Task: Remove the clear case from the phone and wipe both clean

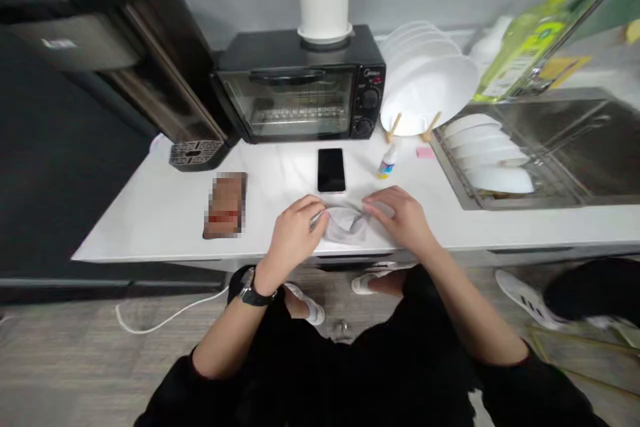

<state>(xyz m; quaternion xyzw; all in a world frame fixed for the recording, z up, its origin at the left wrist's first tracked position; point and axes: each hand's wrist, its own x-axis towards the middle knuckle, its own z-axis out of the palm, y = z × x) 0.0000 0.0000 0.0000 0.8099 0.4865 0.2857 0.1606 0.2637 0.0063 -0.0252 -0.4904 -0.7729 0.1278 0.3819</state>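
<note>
**Both hands on a grey cloth at the counter edge**

The left hand (295, 230) pinches one end of a small grey cloth (345, 223), fingers curled closed on it. The right hand (403, 217) presses its other end, fingers bent over the fabric. The cloth lies between the hands on the white counter (150, 213). A black phone (331, 170) lies just beyond them.

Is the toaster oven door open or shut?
Shut. The toaster oven door sits flush with its front, handle up top, rack seen through the glass. Both hands are away from it, on the grey cloth.
</note>
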